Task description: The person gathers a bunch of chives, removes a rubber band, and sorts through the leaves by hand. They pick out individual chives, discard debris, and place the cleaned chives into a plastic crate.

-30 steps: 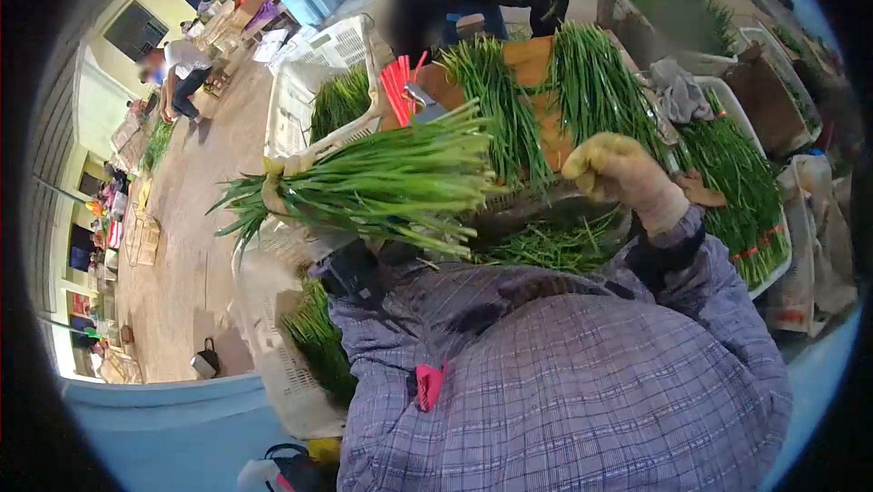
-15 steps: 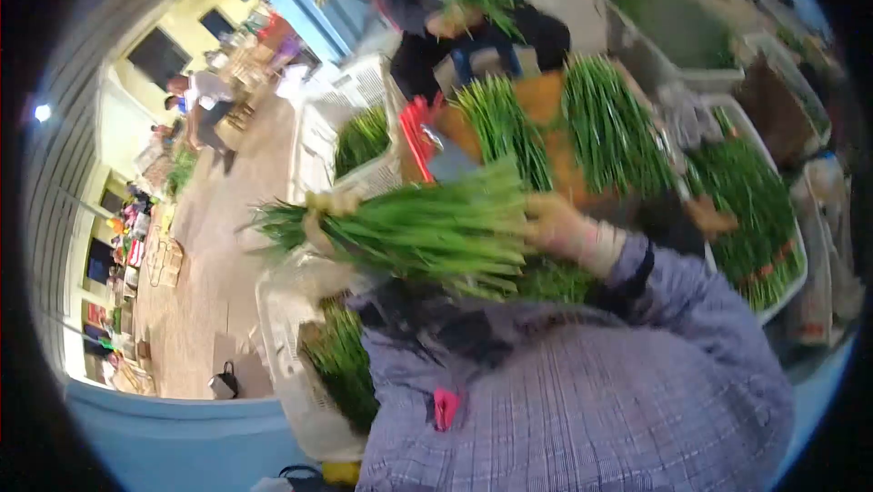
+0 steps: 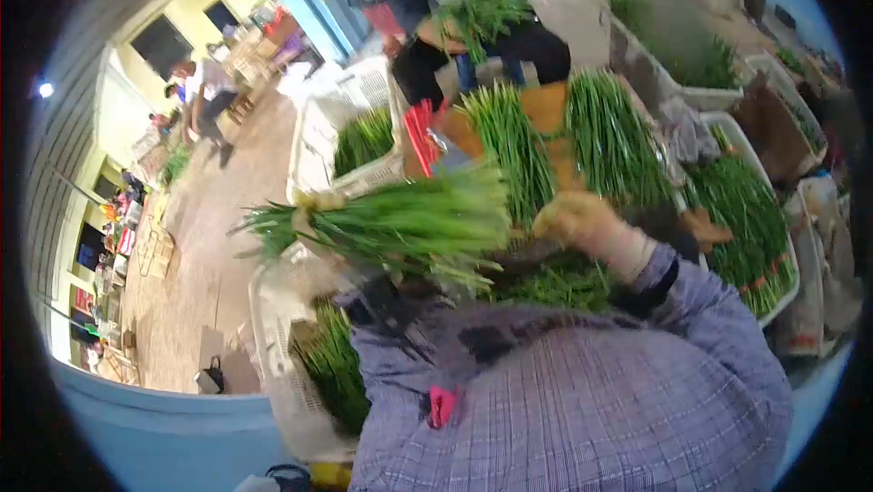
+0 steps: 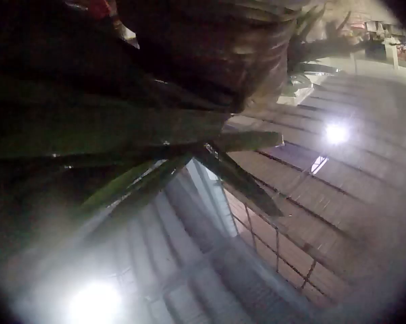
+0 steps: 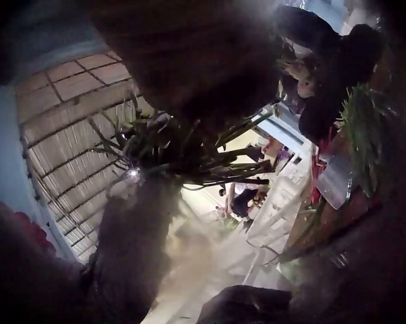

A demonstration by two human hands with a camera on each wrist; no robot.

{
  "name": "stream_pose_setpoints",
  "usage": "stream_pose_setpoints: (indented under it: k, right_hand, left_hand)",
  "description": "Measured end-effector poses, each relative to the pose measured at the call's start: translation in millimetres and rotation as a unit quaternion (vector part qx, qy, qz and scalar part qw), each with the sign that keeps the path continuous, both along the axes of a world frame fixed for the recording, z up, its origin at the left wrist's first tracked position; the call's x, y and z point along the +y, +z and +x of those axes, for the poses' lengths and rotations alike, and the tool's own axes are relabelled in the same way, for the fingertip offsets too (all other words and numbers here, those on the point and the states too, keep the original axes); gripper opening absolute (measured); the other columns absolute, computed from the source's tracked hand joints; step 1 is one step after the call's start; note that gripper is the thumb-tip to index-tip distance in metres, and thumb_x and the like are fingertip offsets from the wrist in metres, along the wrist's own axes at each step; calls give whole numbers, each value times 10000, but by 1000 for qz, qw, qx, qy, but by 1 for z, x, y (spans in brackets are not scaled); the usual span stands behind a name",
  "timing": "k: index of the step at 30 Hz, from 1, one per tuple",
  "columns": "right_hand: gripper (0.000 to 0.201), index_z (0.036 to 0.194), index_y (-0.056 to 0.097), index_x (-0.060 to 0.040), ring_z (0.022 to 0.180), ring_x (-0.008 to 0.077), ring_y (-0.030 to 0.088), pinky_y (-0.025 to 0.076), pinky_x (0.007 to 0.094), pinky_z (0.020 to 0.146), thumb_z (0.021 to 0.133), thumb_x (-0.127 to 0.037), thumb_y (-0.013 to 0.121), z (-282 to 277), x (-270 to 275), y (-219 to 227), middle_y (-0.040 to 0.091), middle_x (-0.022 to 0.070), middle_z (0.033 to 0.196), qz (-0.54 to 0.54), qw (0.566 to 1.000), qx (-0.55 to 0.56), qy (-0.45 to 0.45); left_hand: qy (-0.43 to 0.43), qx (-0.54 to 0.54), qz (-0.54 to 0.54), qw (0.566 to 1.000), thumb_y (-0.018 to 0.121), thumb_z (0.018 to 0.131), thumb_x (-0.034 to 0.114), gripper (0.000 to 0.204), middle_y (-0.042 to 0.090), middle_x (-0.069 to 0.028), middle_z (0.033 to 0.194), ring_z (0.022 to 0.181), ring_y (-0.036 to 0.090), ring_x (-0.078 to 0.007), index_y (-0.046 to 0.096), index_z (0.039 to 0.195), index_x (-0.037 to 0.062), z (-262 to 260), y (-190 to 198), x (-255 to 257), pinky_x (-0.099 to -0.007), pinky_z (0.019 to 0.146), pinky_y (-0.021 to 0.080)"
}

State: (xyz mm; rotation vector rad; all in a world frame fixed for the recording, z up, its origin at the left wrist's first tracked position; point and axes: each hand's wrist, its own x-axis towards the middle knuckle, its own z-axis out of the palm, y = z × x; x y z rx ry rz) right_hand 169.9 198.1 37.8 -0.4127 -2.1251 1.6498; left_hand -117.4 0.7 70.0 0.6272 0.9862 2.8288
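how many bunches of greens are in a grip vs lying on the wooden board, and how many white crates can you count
held bunch, left hand gripping its end: 1
bunches on the board: 2
white crates: 3
total: 6

Produce packing shed or market: white crates of green chives, corrugated roof, other workers bundling greens.

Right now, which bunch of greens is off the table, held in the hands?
The horizontal bunch, gripped by the left hand beside the right hand; the other bunches lie on the table.
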Motion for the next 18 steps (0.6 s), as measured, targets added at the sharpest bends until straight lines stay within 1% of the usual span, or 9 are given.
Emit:
stream_pose_setpoints:
  k: [1, 4, 6, 7, 10, 12, 13, 15, 18]
  right_hand:
    - [248, 909, 686, -18, 726, 143, 600, 496, 281, 693, 927, -231, 560, 11, 3, 22, 651, 34, 803, -101, 993, -65, 9]
    - [236, 957, 690, -17, 740, 127, 602, 494, 275, 695, 910, -233, 607, 30, 14, 0, 659, 38, 820, -215, 969, -51, 111]
    - [257, 1017, 686, -18, 742, 106, 598, 493, 262, 695, 912, -244, 620, 20, 7, -46, 662, 29, 837, 394, 918, -26, 15]
    - [257, 1017, 686, -18, 742, 106, 598, 493, 262, 695, 912, -244, 620, 22, 4, -40, 662, 29, 837, 393, 919, -27, 12]
    - [267, 1066, 668, -5, 770, 110, 610, 503, 272, 731, 906, -217, 635, 17, -5, 7, 674, 49, 908, -156, 987, -12, 21]
    - [269, 1068, 666, -3, 792, 120, 613, 506, 281, 737, 901, -212, 643, 7, -6, 29, 673, 54, 929, -162, 986, 30, 13]
    - [270, 1070, 664, -1, 813, 130, 615, 509, 290, 743, 895, -207, 651, 2, -9, 35, 672, 59, 950, -158, 985, 70, 7]
    - [281, 1078, 658, 3, 831, 143, 616, 509, 294, 756, 887, -204, 660, -16, -20, 32, 668, 65, 970, -86, 991, 100, -30]
    - [304, 1084, 647, 10, 863, 164, 616, 505, 299, 784, 865, -199, 681, -36, -22, 15, 661, 83, 999, 30, 991, 119, -57]
  left_hand:
    - [-81, -90, 6, 993, 517, 900, 459, 395, 587, -28, 755, 672, 589, -145, 559, 877, 66, -30, -13, -11, -292, 608, 484]
    - [333, 266, -413, 805, 470, 918, 380, 350, 550, -68, 901, 799, 565, -185, 495, 986, 37, -41, -21, -21, -339, 731, 499]
    - [-24, -57, -165, 984, 498, 896, 362, 348, 585, -116, 916, 781, 607, -224, 500, 991, 27, -28, 6, -15, -353, 690, 531]
    - [-27, -56, -167, 984, 498, 896, 362, 348, 585, -116, 916, 781, 607, -224, 500, 991, 27, -31, 2, -15, -353, 690, 531]
    - [-94, -47, -66, 992, 497, 886, 372, 360, 598, -149, 899, 752, 621, -251, 499, 992, 28, -40, -23, -16, -375, 666, 551]
    - [419, 368, -331, 761, 464, 895, 393, 357, 599, -143, 883, 710, 620, -256, 507, 978, 48, -34, -32, -2, -396, 625, 556]
    - [414, 372, -330, 762, 464, 895, 393, 357, 599, -143, 883, 710, 620, -256, 507, 978, 48, -43, -34, -5, -396, 625, 556]
    - [-64, -37, -145, 987, 435, 908, 418, 379, 597, -126, 912, 761, 618, -242, 518, 982, 56, -65, -37, -16, -389, 637, 553]
    - [-40, -102, -112, 988, 433, 908, 422, 391, 597, -130, 935, 801, 609, -251, 530, 996, 53, -19, -2, 3, -402, 674, 546]
